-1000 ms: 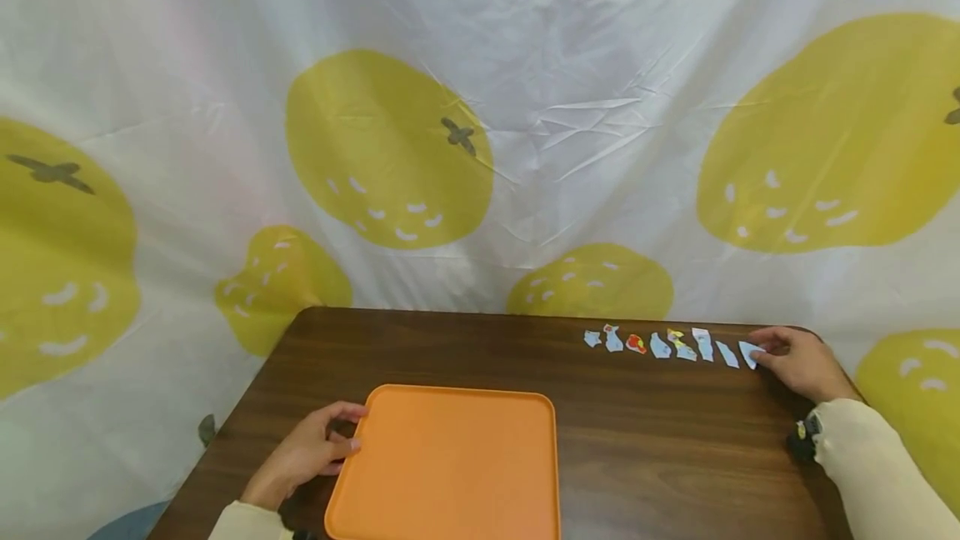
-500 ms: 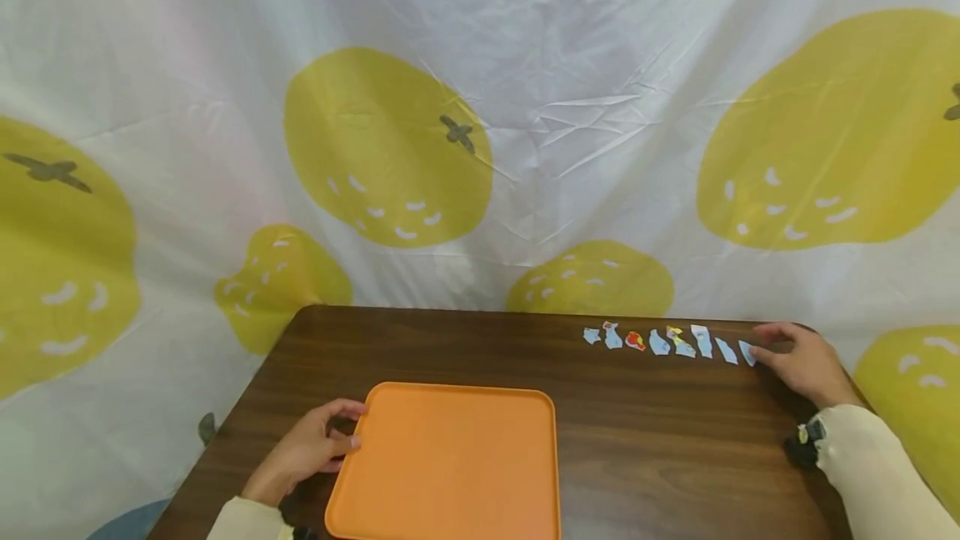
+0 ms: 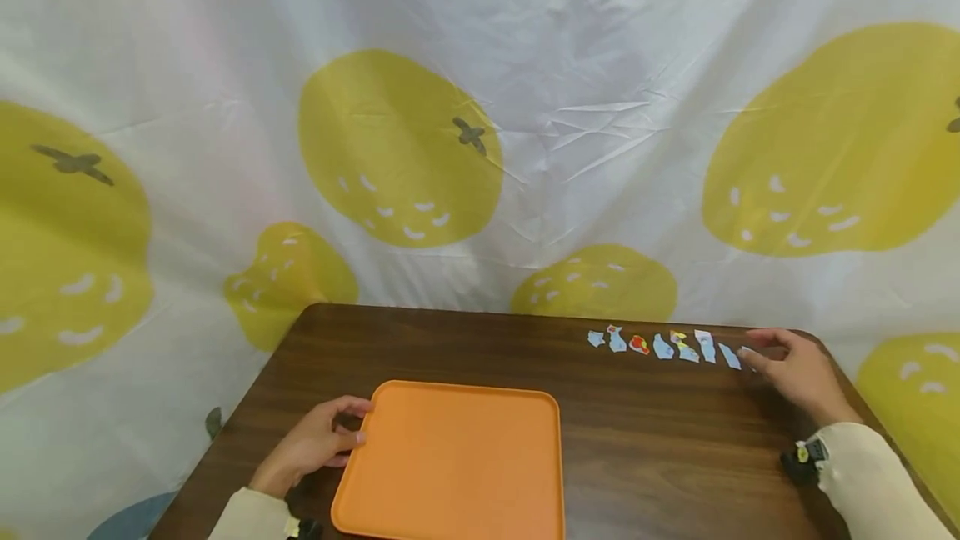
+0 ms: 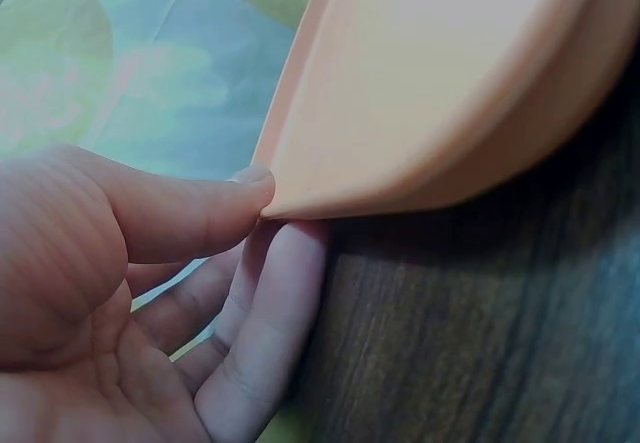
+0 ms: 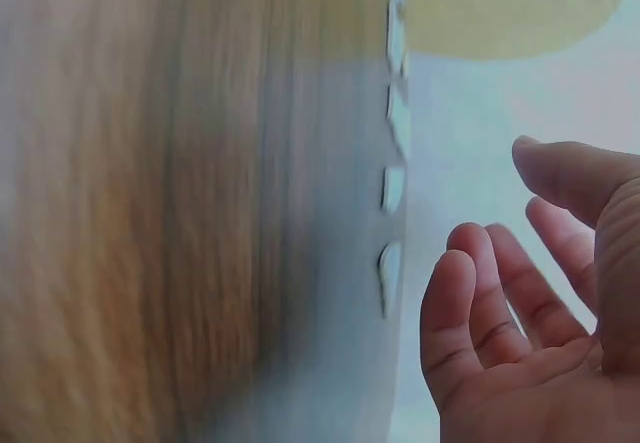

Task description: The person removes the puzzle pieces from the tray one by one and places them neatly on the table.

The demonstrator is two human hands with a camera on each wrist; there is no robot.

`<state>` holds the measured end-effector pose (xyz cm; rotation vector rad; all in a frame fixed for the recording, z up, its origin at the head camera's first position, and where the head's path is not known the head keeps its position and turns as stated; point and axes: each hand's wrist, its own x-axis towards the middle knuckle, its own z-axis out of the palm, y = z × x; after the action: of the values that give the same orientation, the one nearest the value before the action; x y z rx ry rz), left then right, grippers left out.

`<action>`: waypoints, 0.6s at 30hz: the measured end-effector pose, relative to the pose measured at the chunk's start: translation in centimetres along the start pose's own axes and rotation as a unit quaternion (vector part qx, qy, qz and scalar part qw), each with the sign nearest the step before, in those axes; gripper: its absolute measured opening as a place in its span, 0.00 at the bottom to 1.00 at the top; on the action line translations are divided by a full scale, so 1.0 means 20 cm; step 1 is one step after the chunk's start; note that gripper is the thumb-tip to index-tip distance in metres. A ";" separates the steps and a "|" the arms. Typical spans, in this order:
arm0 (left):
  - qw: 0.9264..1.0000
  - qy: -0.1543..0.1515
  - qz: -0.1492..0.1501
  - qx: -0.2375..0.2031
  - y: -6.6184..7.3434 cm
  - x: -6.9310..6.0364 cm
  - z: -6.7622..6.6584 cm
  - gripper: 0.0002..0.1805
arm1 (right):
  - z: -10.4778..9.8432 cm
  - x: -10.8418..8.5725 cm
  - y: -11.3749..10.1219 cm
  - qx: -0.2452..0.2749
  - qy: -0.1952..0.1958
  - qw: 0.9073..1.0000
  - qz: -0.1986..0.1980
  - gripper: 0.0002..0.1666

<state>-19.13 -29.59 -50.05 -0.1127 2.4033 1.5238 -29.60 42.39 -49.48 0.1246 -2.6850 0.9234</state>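
Note:
My left hand (image 3: 318,440) pinches the left rim of a flat orange tray (image 3: 457,465). In the left wrist view the thumb lies on the rim of the tray (image 4: 400,93) with fingers below. Several small pale-blue torn-looking paper pieces lie in a row toward the far right of the table, among them a red-and-yellow one (image 3: 639,344). My right hand (image 3: 806,377) is at the right end of that row, partly hiding the last piece. In the right wrist view its fingers are spread apart and hold nothing, with the nearest piece (image 5: 390,275) some way off.
The dark brown wooden table (image 3: 637,448) has rounded far corners. Behind it hangs a white curtain (image 3: 570,157) with large yellow fruit shapes. A blue rounded object (image 3: 131,517) shows past the table's left edge.
My right hand has shifted slightly left and nearer, covering more of the last paper piece. The left hand keeps its grip on the tray. The head view has tilted a little.

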 end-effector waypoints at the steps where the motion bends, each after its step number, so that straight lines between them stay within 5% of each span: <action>1: 1.000 0.001 0.003 0.001 0.00 0.00 0.00 0.26 | 0.00 -0.01 -0.01 -0.002 0.003 1.000 -0.002 0.28; 8: 0.999 0.018 0.026 0.025 0.03 0.01 0.03 0.21 | 0.00 -0.08 -0.13 0.008 0.007 1.000 -0.009 0.24; 12: 0.996 0.052 0.037 0.056 0.05 0.01 0.03 0.17 | 0.00 -0.10 -0.23 0.005 0.003 1.000 -0.022 0.23; 15: 0.989 0.087 0.054 0.108 0.08 0.01 0.03 0.15 | 0.02 -0.12 -0.30 0.007 -0.008 0.999 -0.033 0.21; 18: 0.974 0.116 0.083 0.178 0.12 -0.01 0.05 0.16 | 0.03 -0.16 -0.37 0.005 -0.012 0.999 -0.045 0.20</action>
<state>-19.32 -27.72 -48.21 -0.0130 2.8965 1.1684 -25.43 36.13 -46.47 0.2577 -2.6731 0.9146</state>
